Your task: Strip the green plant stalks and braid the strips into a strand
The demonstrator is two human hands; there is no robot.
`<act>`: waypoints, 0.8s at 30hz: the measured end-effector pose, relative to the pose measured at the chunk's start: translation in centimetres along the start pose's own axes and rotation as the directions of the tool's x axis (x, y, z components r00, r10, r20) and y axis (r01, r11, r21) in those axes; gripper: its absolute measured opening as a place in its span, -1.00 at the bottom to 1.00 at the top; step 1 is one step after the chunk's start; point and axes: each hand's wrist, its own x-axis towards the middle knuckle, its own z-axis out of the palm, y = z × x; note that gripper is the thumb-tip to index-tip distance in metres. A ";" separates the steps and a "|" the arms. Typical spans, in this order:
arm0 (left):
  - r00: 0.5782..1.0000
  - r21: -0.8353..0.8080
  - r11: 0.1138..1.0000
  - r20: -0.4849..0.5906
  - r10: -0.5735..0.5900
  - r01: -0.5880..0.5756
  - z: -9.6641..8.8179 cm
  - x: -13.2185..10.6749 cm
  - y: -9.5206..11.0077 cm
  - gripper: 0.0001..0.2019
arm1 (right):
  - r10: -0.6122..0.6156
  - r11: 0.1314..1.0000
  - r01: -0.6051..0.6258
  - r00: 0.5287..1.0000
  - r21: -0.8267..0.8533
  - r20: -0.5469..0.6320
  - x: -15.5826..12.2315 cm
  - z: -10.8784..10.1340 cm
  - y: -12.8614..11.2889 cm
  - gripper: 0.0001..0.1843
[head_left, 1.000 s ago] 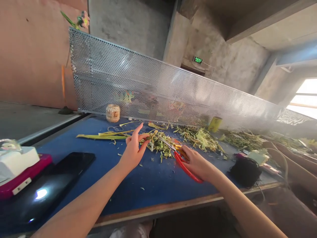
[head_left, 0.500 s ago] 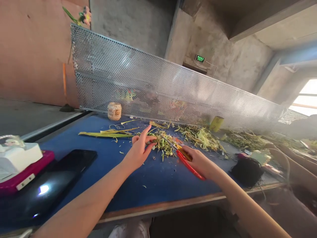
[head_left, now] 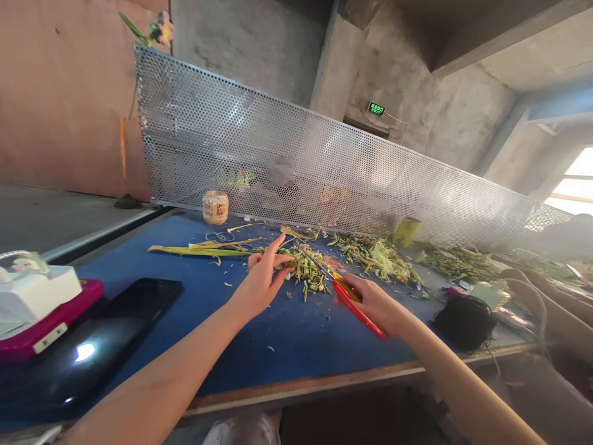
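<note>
My right hand [head_left: 373,303] is closed round the red and yellow handles of a pair of scissors [head_left: 345,293]. Their metal blades point up and left over a heap of chopped green plant bits [head_left: 309,272]. At the heap's left side my left hand [head_left: 264,275] has its thumb and fingers in a pinch, index finger raised. A small plant piece seems to be between the fingertips, mostly hidden. Long yellow-green stalks [head_left: 199,250] lie on the blue table [head_left: 259,364] to the left and pass behind this hand.
A perforated metal screen [head_left: 259,136] runs along the back. Before it stand a twine-wrapped jar [head_left: 215,207] and a yellow-green cylinder [head_left: 406,232]. More plant scraps [head_left: 377,256] lie right. A black phone [head_left: 115,327] lies left, a black fuzzy bundle [head_left: 464,322] right, near another person's arm [head_left: 546,303].
Almost nothing differs. The view has shifted slightly, and the scissors and my right hand sit about where they were. My left hand keeps its pinch.
</note>
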 end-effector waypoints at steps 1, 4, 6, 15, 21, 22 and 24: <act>1.000 0.001 1.000 0.002 -0.002 0.002 0.0 0.0 0.0 -0.47 | 0.001 1.000 -0.001 1.000 -0.001 -0.001 0.0 0.0 0.0 -0.68; 1.000 0.005 1.000 0.002 -0.010 0.010 0.0 0.0 0.1 -0.47 | 0.012 1.000 -0.012 1.000 -0.005 -0.007 0.0 -0.1 0.0 -0.68; 1.000 0.007 1.000 -0.006 -0.005 0.005 0.0 0.0 0.1 -0.46 | 0.016 1.000 -0.016 1.000 -0.010 -0.008 -0.1 -0.1 0.1 -0.68; 1.000 0.055 0.998 0.001 0.014 -0.015 0.0 0.0 0.1 -0.44 | 0.021 0.999 -0.022 0.999 0.040 0.026 -0.1 0.1 0.7 -0.65; 1.000 0.069 0.997 0.007 0.025 -0.025 0.0 -0.1 0.0 -0.44 | 0.009 0.997 -0.012 0.999 0.076 0.031 0.1 0.3 1.1 -0.67; 1.000 0.067 0.997 0.003 0.029 -0.029 0.0 -0.1 0.0 -0.44 | 0.009 0.997 -0.011 0.999 0.072 0.035 0.1 0.3 1.1 -0.68; 0.999 0.064 0.997 -0.003 0.033 -0.033 0.1 -0.1 -0.1 -0.44 | 0.007 0.998 -0.009 0.999 0.058 0.040 0.1 0.3 1.2 -0.69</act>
